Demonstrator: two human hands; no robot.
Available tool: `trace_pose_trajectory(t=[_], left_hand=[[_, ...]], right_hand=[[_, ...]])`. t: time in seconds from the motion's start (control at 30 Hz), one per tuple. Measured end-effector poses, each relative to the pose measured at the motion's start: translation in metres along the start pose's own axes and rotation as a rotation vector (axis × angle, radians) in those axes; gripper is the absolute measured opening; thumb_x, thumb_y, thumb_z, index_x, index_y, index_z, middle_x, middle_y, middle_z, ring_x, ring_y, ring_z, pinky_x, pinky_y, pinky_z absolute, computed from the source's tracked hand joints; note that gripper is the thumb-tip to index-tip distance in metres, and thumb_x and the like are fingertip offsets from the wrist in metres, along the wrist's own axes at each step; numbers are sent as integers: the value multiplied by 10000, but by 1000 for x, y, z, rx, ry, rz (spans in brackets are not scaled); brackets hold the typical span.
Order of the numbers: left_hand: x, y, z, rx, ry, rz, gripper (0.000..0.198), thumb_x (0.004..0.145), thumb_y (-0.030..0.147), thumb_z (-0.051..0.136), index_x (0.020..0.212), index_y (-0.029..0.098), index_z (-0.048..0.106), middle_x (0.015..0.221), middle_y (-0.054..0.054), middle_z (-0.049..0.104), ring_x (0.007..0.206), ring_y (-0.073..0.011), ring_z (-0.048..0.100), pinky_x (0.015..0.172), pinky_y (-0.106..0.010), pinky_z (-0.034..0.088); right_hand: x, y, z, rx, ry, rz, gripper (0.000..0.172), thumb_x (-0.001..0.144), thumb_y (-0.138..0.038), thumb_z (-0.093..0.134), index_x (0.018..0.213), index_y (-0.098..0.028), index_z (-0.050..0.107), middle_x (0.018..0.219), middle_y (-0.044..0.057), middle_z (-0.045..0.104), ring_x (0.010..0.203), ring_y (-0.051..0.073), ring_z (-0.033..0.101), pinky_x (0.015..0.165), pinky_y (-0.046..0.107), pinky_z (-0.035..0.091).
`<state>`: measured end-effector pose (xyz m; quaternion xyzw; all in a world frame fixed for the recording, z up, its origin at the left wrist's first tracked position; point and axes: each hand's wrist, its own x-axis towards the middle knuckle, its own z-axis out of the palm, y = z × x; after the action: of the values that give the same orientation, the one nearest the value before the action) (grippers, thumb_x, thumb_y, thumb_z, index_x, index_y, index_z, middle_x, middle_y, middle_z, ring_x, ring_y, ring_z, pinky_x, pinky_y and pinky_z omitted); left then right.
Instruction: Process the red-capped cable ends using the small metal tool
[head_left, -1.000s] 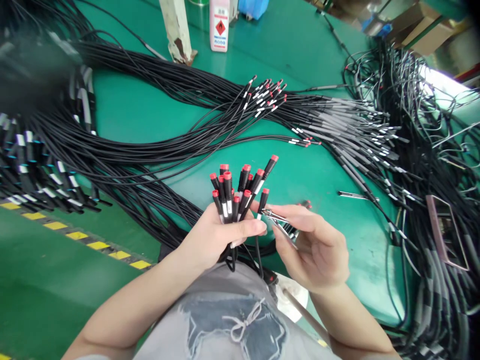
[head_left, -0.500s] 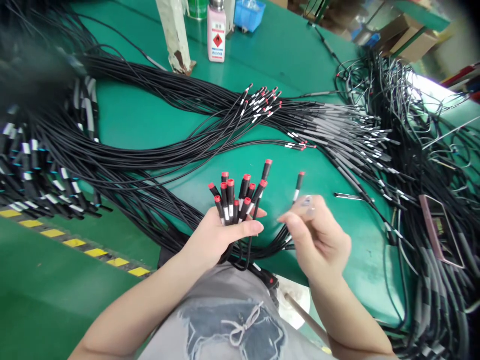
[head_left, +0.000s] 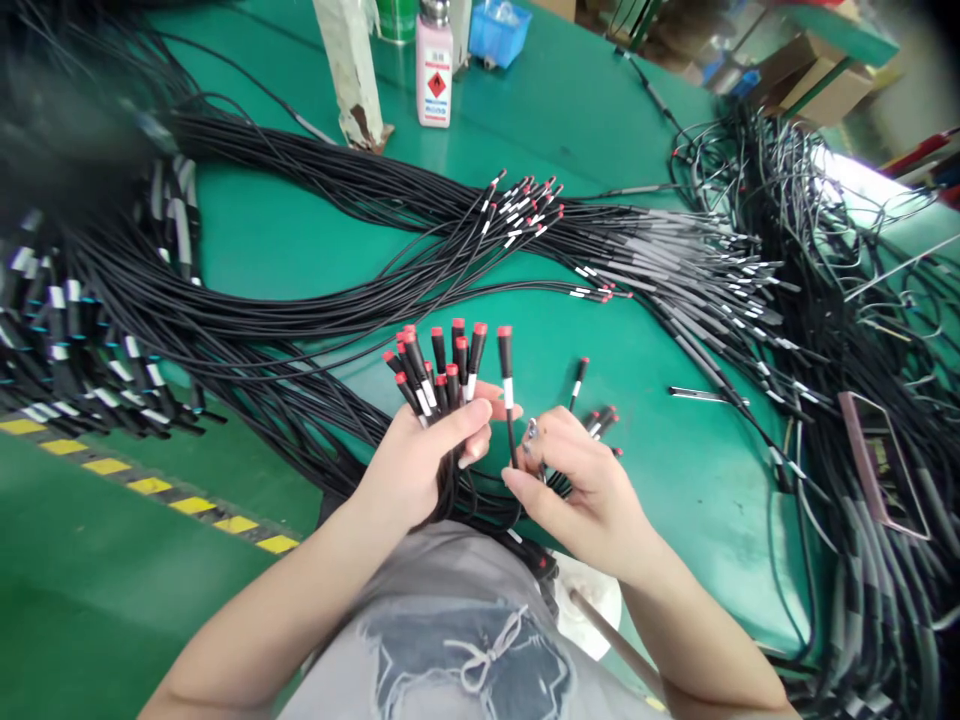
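Note:
A bunch of black cables (head_left: 439, 385) with red-tipped ends and white labels stands upright in my left hand (head_left: 427, 450), whose fingers are wrapped round it. My right hand (head_left: 577, 475) is just to the right, thumb and fingers pinching a single black cable (head_left: 506, 365) below its white label. This cable's red tip points up, slightly apart from the bunch. Several more red-tipped cable ends (head_left: 604, 420) lie on the table behind my right hand. The lower lengths of the held cables are partly hidden by my hands.
Long bundles of black cable (head_left: 300, 310) cross the green table (head_left: 637, 570). Past them stand a pink bottle (head_left: 435, 75) with a flame label, a peeling white post (head_left: 349, 75) and a blue bin (head_left: 499, 35). A phone (head_left: 885, 465) rests on cables at the right, near a slim metal tool (head_left: 705, 394).
My right hand has moved left toward the bunch and now pinches a single cable. The left hand's bunch has shifted slightly left and its cable ends have rearranged.

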<state>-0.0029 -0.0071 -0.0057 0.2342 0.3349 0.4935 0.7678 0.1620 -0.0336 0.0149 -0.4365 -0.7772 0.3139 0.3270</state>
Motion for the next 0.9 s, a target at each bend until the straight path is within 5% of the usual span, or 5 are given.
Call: trace_pose_trajectory(t=[0.27,0.37,0.47,0.6,0.9], left_hand=[[-3,2,0,8,57,-85,117,710,191,816,769,134,733,623,-27,698,470,-31,456,481,-157,365],[-4,1,0,32,45,-88,118,700,200,818,746,135,731,619,-33,707,465,-35,464,465,-160,349],[-5,0,-1,50,37,-101,117,695,209,824,742,151,733,632,-32,717,472,-41,477,461,-167,339],[-6,0,-1,68,18,-134,131,690,220,834,753,161,736,643,-35,724,479,-49,479,453,-174,323],[-7,0,3,77,-24,-136,152,681,227,830,702,157,696,597,0,664,463,-47,438,440,-187,290]], right_hand=[[-1,0,-7,21,-189,3,267,965,-213,528,701,-179,546,681,0,516,707,142,473,643,290,419],[-1,1,-10,90,-12,60,148,992,-199,499,969,-206,645,784,10,613,713,129,553,640,279,474],[-1,1,-6,239,242,99,358,958,-171,565,1301,-260,514,967,30,676,754,132,647,622,260,559],[-4,1,5,281,463,-5,448,876,-60,646,1262,-254,528,1144,53,672,916,165,705,743,302,638],[-8,10,10,153,389,-219,561,829,65,616,1298,-220,495,1145,68,664,1100,185,641,905,366,585]])
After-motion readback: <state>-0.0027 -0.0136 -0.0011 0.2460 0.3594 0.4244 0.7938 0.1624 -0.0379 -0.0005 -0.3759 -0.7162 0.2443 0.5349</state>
